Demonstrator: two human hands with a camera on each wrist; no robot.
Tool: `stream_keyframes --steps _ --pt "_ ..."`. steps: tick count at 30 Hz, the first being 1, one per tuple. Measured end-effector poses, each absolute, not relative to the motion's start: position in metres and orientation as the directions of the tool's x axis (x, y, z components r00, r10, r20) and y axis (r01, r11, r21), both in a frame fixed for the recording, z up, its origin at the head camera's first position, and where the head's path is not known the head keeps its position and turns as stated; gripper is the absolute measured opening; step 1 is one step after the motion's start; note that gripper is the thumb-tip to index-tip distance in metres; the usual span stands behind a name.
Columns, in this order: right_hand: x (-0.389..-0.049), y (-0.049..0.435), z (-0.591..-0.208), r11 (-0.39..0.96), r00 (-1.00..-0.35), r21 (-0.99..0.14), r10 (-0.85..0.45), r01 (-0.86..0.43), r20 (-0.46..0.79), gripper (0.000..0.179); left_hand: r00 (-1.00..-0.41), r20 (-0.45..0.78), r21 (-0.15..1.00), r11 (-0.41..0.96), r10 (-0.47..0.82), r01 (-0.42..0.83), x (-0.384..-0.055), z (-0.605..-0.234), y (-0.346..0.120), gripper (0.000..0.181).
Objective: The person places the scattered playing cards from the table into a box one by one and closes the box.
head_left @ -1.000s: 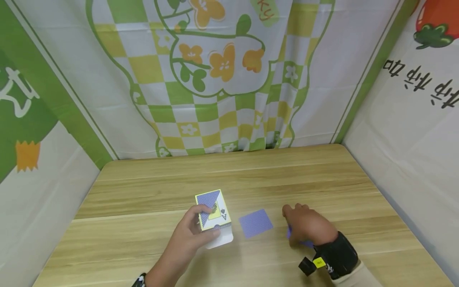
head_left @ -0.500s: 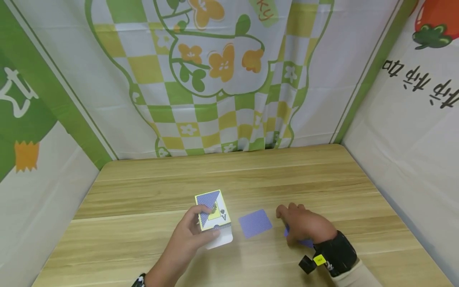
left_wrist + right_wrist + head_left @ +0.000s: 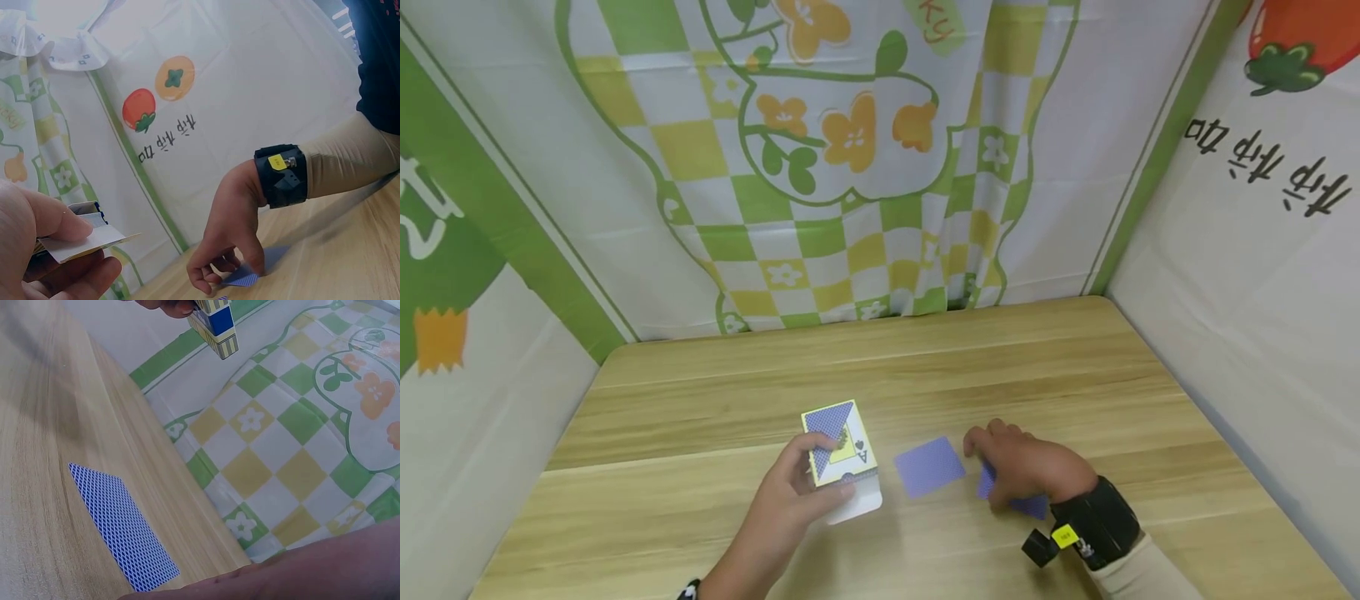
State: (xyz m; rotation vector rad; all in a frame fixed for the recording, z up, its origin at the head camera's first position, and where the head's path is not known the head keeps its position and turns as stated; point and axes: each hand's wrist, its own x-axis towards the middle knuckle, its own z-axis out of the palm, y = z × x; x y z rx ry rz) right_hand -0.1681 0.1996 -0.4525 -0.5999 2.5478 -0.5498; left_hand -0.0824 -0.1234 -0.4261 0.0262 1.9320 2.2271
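Observation:
My left hand (image 3: 790, 490) grips a playing card box (image 3: 853, 433) with an ace of spades design, the thumb near its open white flap (image 3: 863, 498). The flap end is turned toward me, and the box is held above the table in the left wrist view. To the right, my right hand (image 3: 1033, 467) bends over a blue-backed playing card (image 3: 1032, 506), thumb on the near side and fingers on the far side. That hand covers the card's middle. Between the hands a second blue-backed playing card (image 3: 929, 467) lies flat, back up; the right wrist view shows its lattice pattern.
A wood-grain table (image 3: 737, 383) carries the cards. Behind it hangs a checked green and yellow curtain (image 3: 820, 242). White printed cloth walls (image 3: 1225, 275) rise at both sides. A black wrist strap (image 3: 1097, 525) with a small camera sits on my right wrist.
My right hand has slid left along the table with the card beneath it, closer to the middle card. My left hand keeps its grip on the box. The head view has shifted slightly.

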Motion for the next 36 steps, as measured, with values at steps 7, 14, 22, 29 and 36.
stream_keyframes --steps 7,14,22,29,36 --pt "-0.167 0.197 -0.452 0.813 -0.793 -0.502 -0.502 -0.296 -0.346 0.065 -0.983 -0.098 0.986 -0.121 0.155 -0.117 -0.082 -0.426 -0.124 0.054" --pt "-0.166 0.194 -0.451 0.825 -0.811 -0.489 -0.478 -0.283 -0.337 0.071 -0.983 -0.09 0.986 -0.126 0.16 -0.111 -0.083 -0.427 -0.124 0.054" --pt "-0.172 0.19 -0.453 0.86 -0.864 -0.424 -0.421 -0.284 -0.276 0.076 -0.985 -0.095 0.985 -0.128 0.145 -0.114 -0.082 -0.427 -0.124 0.054" --pt "-0.178 0.19 -0.455 0.862 -0.891 -0.433 -0.39 -0.263 -0.235 0.079 -0.984 -0.098 0.984 -0.134 0.148 -0.118 -0.082 -0.428 -0.125 0.055" --pt "-0.18 0.186 -0.452 0.796 -0.922 -0.503 -0.386 -0.336 0.004 0.069 -0.985 -0.101 0.985 -0.128 0.142 -0.12 -0.082 -0.425 -0.124 0.054"
